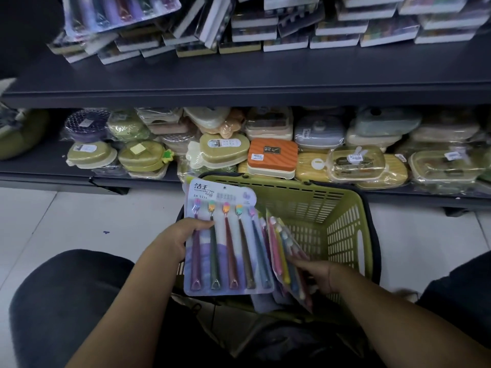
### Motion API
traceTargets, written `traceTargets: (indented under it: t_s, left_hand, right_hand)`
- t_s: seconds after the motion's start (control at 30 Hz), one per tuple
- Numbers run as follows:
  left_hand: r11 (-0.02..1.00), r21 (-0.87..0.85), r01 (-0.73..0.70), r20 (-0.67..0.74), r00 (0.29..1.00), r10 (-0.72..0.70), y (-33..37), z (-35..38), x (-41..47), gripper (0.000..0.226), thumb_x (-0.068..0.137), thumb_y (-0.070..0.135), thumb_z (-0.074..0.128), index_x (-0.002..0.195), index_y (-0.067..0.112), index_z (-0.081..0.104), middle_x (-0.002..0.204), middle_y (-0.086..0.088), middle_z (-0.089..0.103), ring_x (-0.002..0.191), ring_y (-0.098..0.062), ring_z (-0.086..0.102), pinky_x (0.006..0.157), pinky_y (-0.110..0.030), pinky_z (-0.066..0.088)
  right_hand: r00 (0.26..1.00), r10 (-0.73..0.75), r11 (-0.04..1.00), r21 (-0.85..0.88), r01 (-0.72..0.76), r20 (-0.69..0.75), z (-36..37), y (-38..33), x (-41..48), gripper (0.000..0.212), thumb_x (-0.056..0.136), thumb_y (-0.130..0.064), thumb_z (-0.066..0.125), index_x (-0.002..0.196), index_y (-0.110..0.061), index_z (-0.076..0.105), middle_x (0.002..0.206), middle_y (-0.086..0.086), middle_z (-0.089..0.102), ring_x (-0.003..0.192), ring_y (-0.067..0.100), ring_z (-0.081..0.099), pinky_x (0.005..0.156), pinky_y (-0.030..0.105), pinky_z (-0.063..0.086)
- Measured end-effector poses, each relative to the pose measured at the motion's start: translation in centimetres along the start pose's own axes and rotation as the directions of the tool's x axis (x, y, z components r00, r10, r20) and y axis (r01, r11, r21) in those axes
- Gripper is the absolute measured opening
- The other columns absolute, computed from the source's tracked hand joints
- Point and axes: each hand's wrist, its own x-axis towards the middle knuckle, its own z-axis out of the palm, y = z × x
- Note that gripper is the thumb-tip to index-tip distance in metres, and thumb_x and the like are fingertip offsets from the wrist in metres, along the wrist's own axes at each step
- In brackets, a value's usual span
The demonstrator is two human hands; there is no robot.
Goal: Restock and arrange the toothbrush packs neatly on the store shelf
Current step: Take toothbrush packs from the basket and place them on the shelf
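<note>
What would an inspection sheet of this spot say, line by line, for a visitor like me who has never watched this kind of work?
Surface: dark upper shelf, with stacked packs toward its back.
Job's things: front toothbrush pack, five brushes, held upright over the green basket; tilted packs beside it.
Clutter: left stacks on the upper shelf lie askew.
Grippers: left hand grips the front toothbrush pack; right hand holds the tilted packs.
Cables: nothing seen.
Surroundings: lower shelf crowded with wrapped plastic boxes; pale tiled floor.
</note>
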Motion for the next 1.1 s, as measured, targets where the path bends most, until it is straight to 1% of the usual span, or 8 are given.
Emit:
traceTargets:
  t_s: [0.13,0.27,0.5,0.63,0.77,0.9,1.0,1.1]
  left_hand:
    - [1.0,0.002,-0.02,-0.129,0.991,0.02,0.0,-2.2,0.4,0.018,0.088,0.004,0.063,0.104,-0.003,0.066,0.084,-0.022,0.071,0.061,-0.031,0.068,0.058,-0.04,0.059]
    - [0.998,0.017,-0.054,-0.174,0.983,0.056,-0.1,-3.1,0.5,0.033,0.084,0.004,0.068,0.115,-0.006,0.065,0.111,-0.028,0.066,0.076,-0.034,0.065,0.068,-0.041,0.056]
    - [0.998,0.0,-0.056,-0.192,0.98,0.055,-0.7,-2.6,1.2,0.029,0.082,0.002,0.071,0.11,-0.005,0.066,0.1,-0.026,0.069,0.061,-0.03,0.067,0.045,-0.037,0.057]
    - [0.999,0.014,-0.039,-0.159,0.986,0.041,-0.9,-2.1,1.7,0.035,0.083,0.005,0.071,0.116,-0.005,0.065,0.108,-0.026,0.068,0.076,-0.033,0.067,0.057,-0.038,0.06]
    - [1.0,-0.012,0.024,-0.078,0.997,-0.025,-0.9,-1.7,1.6,0.027,0.088,0.007,0.065,0.114,-0.001,0.064,0.099,-0.023,0.069,0.077,-0.033,0.067,0.063,-0.04,0.059]
    - [0.996,0.023,0.084,-0.021,0.996,-0.083,-2.6,0.3,1.3,0.022,0.084,0.001,0.069,0.106,0.0,0.066,0.095,-0.022,0.07,0.079,-0.032,0.067,0.067,-0.039,0.059]
    - [1.0,0.0,0.017,-0.096,0.995,-0.017,-4.0,1.7,1.6,0.032,0.079,-0.001,0.076,0.11,-0.002,0.067,0.099,-0.021,0.071,0.076,-0.029,0.067,0.055,-0.031,0.056]
    - [0.998,-0.068,-0.014,-0.11,0.994,0.007,-3.8,1.5,1.4,0.034,0.079,-0.001,0.074,0.112,-0.003,0.068,0.1,-0.022,0.071,0.082,-0.032,0.068,0.071,-0.037,0.056]
  right_hand:
    - [0.998,-0.038,0.999,-0.004,0.038,-0.042,1.3,0.3,0.3,0.061,0.082,-0.052,0.068,0.131,-0.019,0.053,0.106,0.004,0.062,0.105,0.026,0.055,0.087,0.04,0.046]
    - [0.995,-0.018,0.999,-0.031,0.016,-0.094,1.7,0.5,0.5,0.093,0.06,-0.067,0.076,0.136,-0.021,0.05,0.13,0.008,0.059,0.117,0.029,0.054,0.09,0.042,0.048]
    - [0.999,-0.011,0.994,-0.11,0.005,-0.05,1.2,0.1,0.0,0.077,0.072,-0.055,0.074,0.134,-0.015,0.052,0.12,0.007,0.063,0.106,0.025,0.06,0.069,0.034,0.054]
    - [0.999,-0.035,0.995,-0.097,0.037,0.017,1.0,0.1,-0.2,0.074,0.066,-0.045,0.08,0.131,-0.021,0.053,0.12,0.007,0.065,0.111,0.026,0.06,0.087,0.046,0.054]
    - [0.98,-0.168,0.986,0.0,0.169,0.104,1.8,-0.6,0.1,0.066,0.076,-0.016,0.082,0.129,-0.03,0.046,0.12,0.002,0.062,0.108,0.023,0.06,0.083,0.043,0.054]
    - [0.963,-0.259,0.966,0.0,0.259,0.075,2.4,-1.1,0.4,0.101,0.053,-0.027,0.094,0.139,-0.026,0.042,0.122,0.0,0.061,0.107,0.022,0.063,0.079,0.04,0.057]
    - [0.94,-0.34,0.93,0.152,0.336,0.006,2.4,-1.2,0.4,0.101,0.049,-0.022,0.097,0.137,-0.021,0.048,0.117,0.005,0.069,0.101,0.025,0.069,0.079,0.04,0.058]
    - [0.943,-0.323,0.927,0.228,0.298,0.082,2.9,-1.7,-1.0,0.101,0.032,-0.039,0.1,0.122,-0.021,0.057,0.117,0.008,0.07,0.103,0.025,0.069,0.085,0.04,0.057]
